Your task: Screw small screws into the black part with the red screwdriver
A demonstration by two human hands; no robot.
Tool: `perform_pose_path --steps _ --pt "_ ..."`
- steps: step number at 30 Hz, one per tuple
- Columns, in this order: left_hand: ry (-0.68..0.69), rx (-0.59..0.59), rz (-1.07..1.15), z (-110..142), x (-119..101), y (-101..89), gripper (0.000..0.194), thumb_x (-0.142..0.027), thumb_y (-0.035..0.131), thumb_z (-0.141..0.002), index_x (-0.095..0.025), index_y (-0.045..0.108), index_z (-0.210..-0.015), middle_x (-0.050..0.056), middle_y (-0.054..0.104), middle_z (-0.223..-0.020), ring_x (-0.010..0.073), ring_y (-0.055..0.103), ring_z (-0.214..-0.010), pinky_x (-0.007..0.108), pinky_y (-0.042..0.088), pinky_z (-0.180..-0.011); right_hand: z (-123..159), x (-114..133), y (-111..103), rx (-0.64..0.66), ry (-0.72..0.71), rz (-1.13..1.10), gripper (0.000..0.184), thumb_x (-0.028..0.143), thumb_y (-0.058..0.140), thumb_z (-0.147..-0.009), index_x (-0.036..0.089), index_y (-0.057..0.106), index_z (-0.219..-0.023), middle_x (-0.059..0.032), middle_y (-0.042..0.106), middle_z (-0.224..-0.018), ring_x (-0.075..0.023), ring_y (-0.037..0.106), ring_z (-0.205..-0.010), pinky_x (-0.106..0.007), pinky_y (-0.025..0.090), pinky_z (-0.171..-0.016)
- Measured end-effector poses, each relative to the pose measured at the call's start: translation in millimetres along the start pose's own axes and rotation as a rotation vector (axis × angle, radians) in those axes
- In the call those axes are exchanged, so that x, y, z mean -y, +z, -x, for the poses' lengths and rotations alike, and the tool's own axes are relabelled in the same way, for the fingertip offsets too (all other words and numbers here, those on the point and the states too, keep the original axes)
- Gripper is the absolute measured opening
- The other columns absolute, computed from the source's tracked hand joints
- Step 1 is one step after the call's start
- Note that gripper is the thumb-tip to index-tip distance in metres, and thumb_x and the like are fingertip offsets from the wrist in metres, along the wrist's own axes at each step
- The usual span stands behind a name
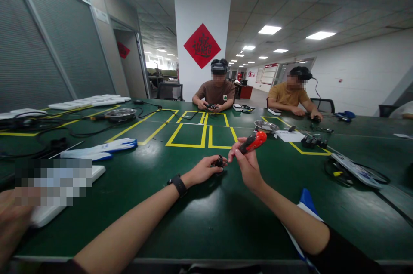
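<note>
Screwdriver (253,141), head view: in the right hand (247,164), above the counter (193,231). Red-and-black handle up, slanting down toward the left hand (204,170). Right hand is closed round its lower end. Left hand pinches a small dark part (220,161) between thumb and fingers, just over the counter. Shaft is thin, ends near the part; can't tell if the tip is seated or touching.

For good handling, I'd line the shaft up with the part's axis, seat the tip fully, then press lightly and turn slow. Steady the part low; bracing the left wrist on the counter should help. Fingertips sit close to the tip, so a slip could jab them.

Around: metal bowl (266,126) and dark parts (314,141) beyond on the right, glove (103,149) on the left.
</note>
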State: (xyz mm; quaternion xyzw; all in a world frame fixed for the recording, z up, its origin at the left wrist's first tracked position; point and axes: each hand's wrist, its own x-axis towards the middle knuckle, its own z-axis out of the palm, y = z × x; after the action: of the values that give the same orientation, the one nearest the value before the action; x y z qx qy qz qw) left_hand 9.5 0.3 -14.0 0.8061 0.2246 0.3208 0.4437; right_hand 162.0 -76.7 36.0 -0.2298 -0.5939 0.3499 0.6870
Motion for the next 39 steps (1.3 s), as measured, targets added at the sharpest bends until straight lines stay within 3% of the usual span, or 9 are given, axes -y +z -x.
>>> perform_pose_path --steps 8,10,13,17,25,29,34,39 --pt "-0.013 0.013 -0.030 0.4 -3.2 -0.5 0.029 -0.020 0.058 -0.079 -0.014 0.060 -0.107 0.007 0.066 -0.106 0.0197 0.060 -0.095 0.032 0.045 -0.086 2.0 1.9 2.1 0.073 -0.006 0.086 0.033 0.024 0.053 -0.086 0.028 0.039 -0.115 -0.0081 0.046 -0.129 -0.0144 0.063 -0.082 -0.038 0.051 -0.079" --pt "-0.007 0.015 -0.038 0.1 -2.6 -0.4 0.030 -0.020 0.058 -0.078 -0.013 0.060 -0.107 0.007 0.066 -0.106 0.0195 0.060 -0.095 0.032 0.044 -0.087 1.8 2.7 2.4 0.071 -0.003 0.092 0.032 0.023 0.055 -0.085 0.027 0.037 -0.111 -0.0078 0.051 -0.125 -0.0142 0.064 -0.080 -0.038 0.052 -0.079" --pt "-0.002 0.007 -0.029 -0.2 0.0 0.0 0.036 -0.020 0.059 -0.078 -0.014 0.057 -0.113 0.006 0.065 -0.107 0.0192 0.059 -0.096 0.032 0.044 -0.088 1.5 1.7 1.7 0.049 0.002 0.103 0.027 0.020 0.057 -0.084 0.025 0.039 -0.103 -0.0033 0.060 -0.103 -0.0149 0.064 -0.079 -0.037 0.052 -0.078" --pt "-0.020 0.000 -0.041 -0.1 3.4 0.4 0.034 -0.022 0.059 -0.078 -0.015 0.059 -0.111 0.006 0.066 -0.104 0.0190 0.060 -0.093 0.031 0.045 -0.085 1.0 -2.2 1.6 0.004 -0.015 0.070 0.031 0.017 0.056 -0.083 0.027 0.038 -0.107 0.0026 0.055 -0.087 -0.0134 0.062 -0.074 -0.035 0.052 -0.076" --pt "-0.012 0.009 -0.044 0.5 -0.9 -0.4 0.033 -0.023 0.059 -0.078 -0.015 0.059 -0.110 0.006 0.066 -0.104 0.0188 0.060 -0.092 0.031 0.045 -0.085 1.6 -3.4 -0.4 0.049 0.000 0.024 0.048 0.013 0.046 -0.084 0.032 0.030 -0.124 0.0007 0.046 -0.097 -0.0128 0.060 -0.077 -0.036 0.051 -0.078" --pt "-0.018 0.006 -0.034 0.3 0.2 -0.3 0.034 -0.021 0.058 -0.078 -0.015 0.059 -0.112 0.006 0.066 -0.106 0.0189 0.059 -0.094 0.031 0.044 -0.086 1.1 -4.2 -2.0 0.046 0.010 0.062 0.040 0.013 0.047 -0.084 0.028 0.035 -0.119 -0.0018 0.048 -0.102 -0.0133 0.060 -0.080 -0.038 0.049 -0.082" --pt "-0.031 -0.008 -0.035 0.0 2.1 -0.1 0.033 -0.022 0.060 -0.077 -0.015 0.060 -0.109 0.006 0.066 -0.104 0.0192 0.060 -0.093 0.032 0.044 -0.086 -0.3 -5.6 -2.5 0.039 0.010 0.018 0.030 0.012 0.051 -0.081 0.027 0.038 -0.104 0.0014 0.051 -0.090 -0.0136 0.060 -0.076 -0.038 0.050 -0.079" --pt "-0.024 0.001 -0.033 0.6 0.9 -0.6 0.033 -0.023 0.059 -0.077 -0.016 0.059 -0.109 0.006 0.066 -0.104 0.0194 0.060 -0.093 0.032 0.044 -0.085 0.1 -2.7 -3.6 0.043 0.014 -0.066 0.029 0.019 0.049 -0.081 0.026 0.041 -0.107 0.0013 0.052 -0.086 -0.0160 0.060 -0.075 -0.040 0.050 -0.077"
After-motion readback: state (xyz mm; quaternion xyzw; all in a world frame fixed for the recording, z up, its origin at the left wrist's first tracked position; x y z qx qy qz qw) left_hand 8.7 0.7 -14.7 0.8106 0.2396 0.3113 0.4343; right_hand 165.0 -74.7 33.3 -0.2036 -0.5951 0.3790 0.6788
